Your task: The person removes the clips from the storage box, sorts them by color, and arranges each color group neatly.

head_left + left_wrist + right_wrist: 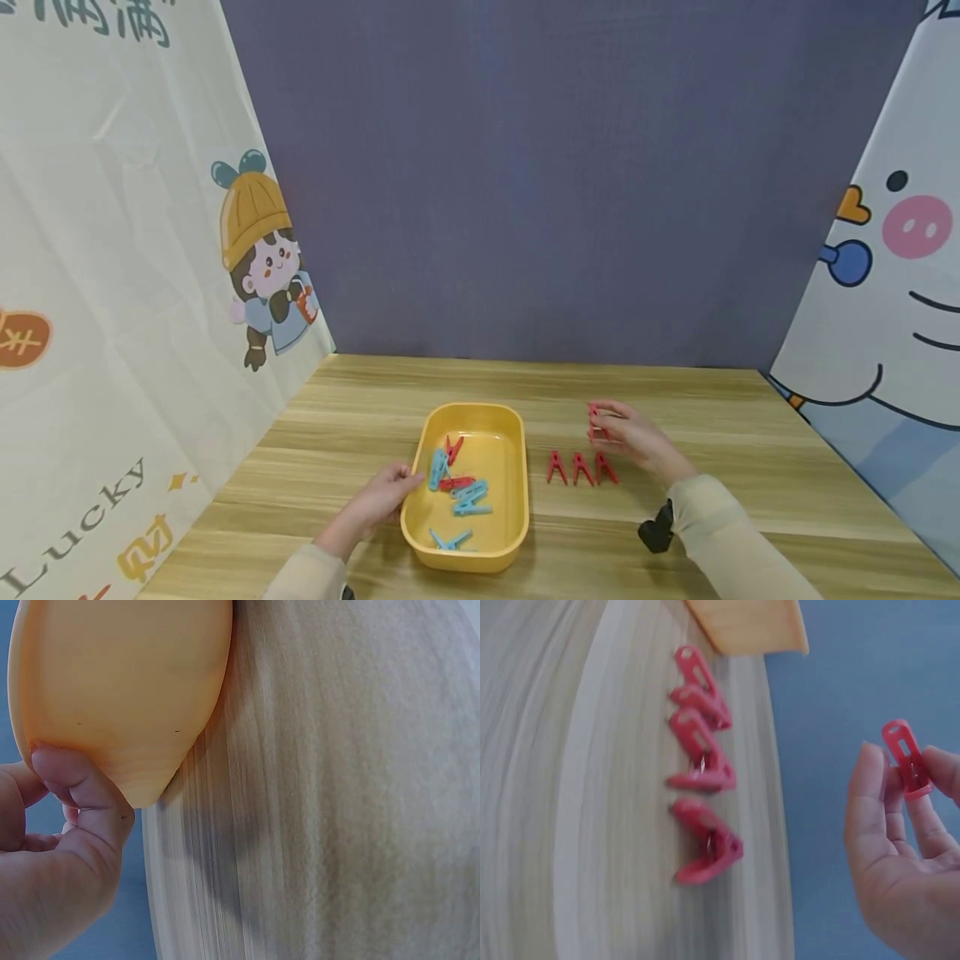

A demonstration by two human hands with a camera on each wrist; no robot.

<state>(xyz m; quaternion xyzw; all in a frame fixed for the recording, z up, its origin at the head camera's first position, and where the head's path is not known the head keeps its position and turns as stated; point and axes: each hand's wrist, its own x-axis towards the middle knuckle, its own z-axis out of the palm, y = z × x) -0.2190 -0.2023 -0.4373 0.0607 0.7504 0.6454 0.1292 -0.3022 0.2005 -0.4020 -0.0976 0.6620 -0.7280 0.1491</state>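
Observation:
A yellow plastic tray (506,475) stands on the table with several blue clothespins (471,496) and two red clothespins (457,483) visible inside. My left hand (382,498) grips the tray's left side; in the left wrist view its thumb and fingers pinch the rim (22,682). Right of the tray, three red clothespins (581,469) stand in a row, legs apart, toward me. My right hand (637,437) holds another red clothespin (906,759) between thumb and fingers, just beyond that row. In the right wrist view this clothespin is raised off the table.
The wood-grain table (360,400) ends at a dark blue-grey panel (525,183) behind. Printed cloths with cartoon figures, a left one (135,233) and a right one (900,333), border the sides.

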